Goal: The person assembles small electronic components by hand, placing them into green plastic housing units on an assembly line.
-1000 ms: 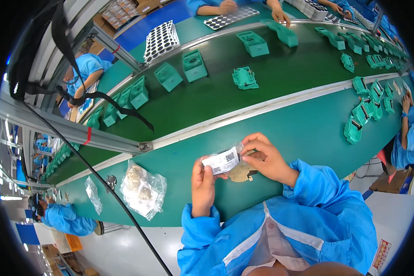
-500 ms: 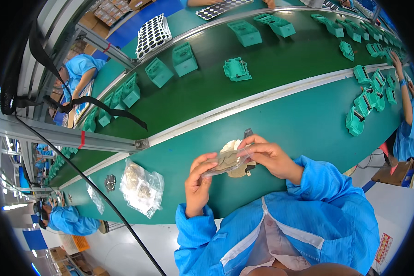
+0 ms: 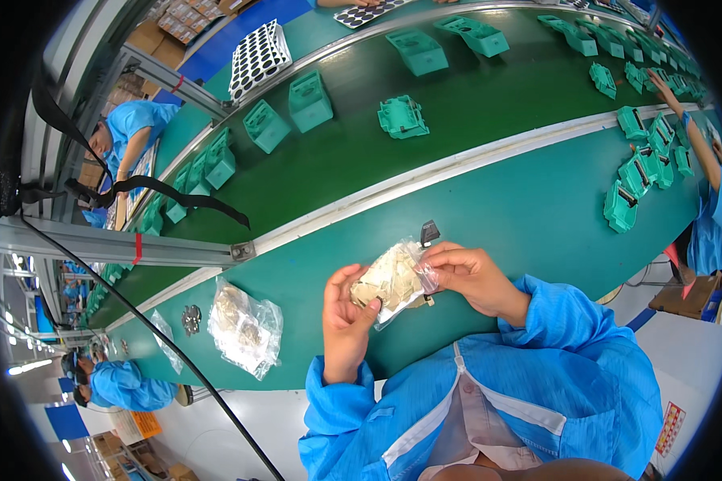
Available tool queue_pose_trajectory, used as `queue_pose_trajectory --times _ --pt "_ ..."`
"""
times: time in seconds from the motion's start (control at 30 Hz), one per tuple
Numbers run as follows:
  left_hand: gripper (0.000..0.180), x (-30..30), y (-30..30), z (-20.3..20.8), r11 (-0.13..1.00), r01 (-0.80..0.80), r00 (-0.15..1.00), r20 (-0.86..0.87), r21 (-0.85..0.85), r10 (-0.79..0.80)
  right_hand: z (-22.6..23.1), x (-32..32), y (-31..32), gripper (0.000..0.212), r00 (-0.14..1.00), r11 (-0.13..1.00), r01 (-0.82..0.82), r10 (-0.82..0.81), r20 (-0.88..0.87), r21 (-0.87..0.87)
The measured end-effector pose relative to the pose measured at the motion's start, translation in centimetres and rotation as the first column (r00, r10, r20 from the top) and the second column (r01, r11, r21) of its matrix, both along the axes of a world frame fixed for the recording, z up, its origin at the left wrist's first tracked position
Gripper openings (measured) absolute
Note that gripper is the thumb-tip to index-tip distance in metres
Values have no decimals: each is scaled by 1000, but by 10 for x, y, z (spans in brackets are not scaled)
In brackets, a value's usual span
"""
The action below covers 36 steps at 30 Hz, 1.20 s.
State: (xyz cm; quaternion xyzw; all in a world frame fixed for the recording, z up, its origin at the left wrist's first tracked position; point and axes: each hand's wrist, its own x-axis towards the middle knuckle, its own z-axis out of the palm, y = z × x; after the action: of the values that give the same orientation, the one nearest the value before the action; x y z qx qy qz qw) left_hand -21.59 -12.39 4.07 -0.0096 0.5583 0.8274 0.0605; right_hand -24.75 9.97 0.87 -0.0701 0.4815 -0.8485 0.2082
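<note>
A person in a blue smock holds a clear bag (image 3: 381, 301) of flat, cream-coloured pieces (image 3: 391, 276) above the counter (image 3: 529, 232), near the middle of its near edge. The left hand (image 3: 343, 333) grasps one end, its thumb across the near face; the fingers of the right hand (image 3: 472, 276) pinch the slack film at the other. Gripped at opposite ends, the bag probably lies flatter, leaving its contents in view; whether its mouth is unsealed cannot be told. A dark tab (image 3: 430, 232) shows just beyond it, toward the far edge.

To the left, also by the near edge, lie a larger clear bag (image 3: 245, 329) and a cluster of small dark parts (image 3: 191, 319), apparently set aside within the left arm's reach. Green housings (image 3: 622, 207) crowd the counter's right end, perhaps for easy access to the belt (image 3: 329, 180) running along the far edge.
</note>
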Motion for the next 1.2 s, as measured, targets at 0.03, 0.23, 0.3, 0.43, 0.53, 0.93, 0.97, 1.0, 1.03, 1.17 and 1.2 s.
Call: queue_pose_trajectory --times 0.03,0.23,0.3,0.43,0.53,0.93,0.97,1.0,1.03,1.17,1.2 --pt "54 2 1 1 999 -11 1000 23 -35 12 1 1 1 23 1000 1000 1 -1 1 0" --pt "49 5 1 4 996 1 1000 -22 -89 -3 -8 0 8 29 988 993 -85 74 135 79" --pt "47 6 2 4 998 -1 1000 -18 -64 0 -7 -1 9 26 994 981 -104 96 55 162" --pt "40 6 3 -3 1000 -11 999 44 -27 13 1 -1 10 21 988 975 -123 102 118 183" --pt "32 7 2 -10 999 -21 999 38 -28 22 3 -2 11 17 986 969 -161 151 69 188" --pt "26 13 0 -14 997 -77 988 132 17 75 12 2 12 19 965 965 -233 215 147 122" --pt "28 14 1 -14 995 -80 982 175 62 69 9 3 11 20 962 964 -249 235 139 97" --pt "28 14 2 -14 995 -77 982 175 63 65 6 4 10 22 958 962 -265 254 130 72" --pt "28 14 3 -15 997 -68 986 154 48 60 2 5 10 22 959 962 -262 251 130 74" --pt "28 14 4 -18 994 -59 983 177 89 42 -6 6 8 23 980 970 -181 192 -53 161" --pt "28 13 3 -18 994 -64 983 178 86 48 -6 6 8 22 982 969 -117 145 -119 219"
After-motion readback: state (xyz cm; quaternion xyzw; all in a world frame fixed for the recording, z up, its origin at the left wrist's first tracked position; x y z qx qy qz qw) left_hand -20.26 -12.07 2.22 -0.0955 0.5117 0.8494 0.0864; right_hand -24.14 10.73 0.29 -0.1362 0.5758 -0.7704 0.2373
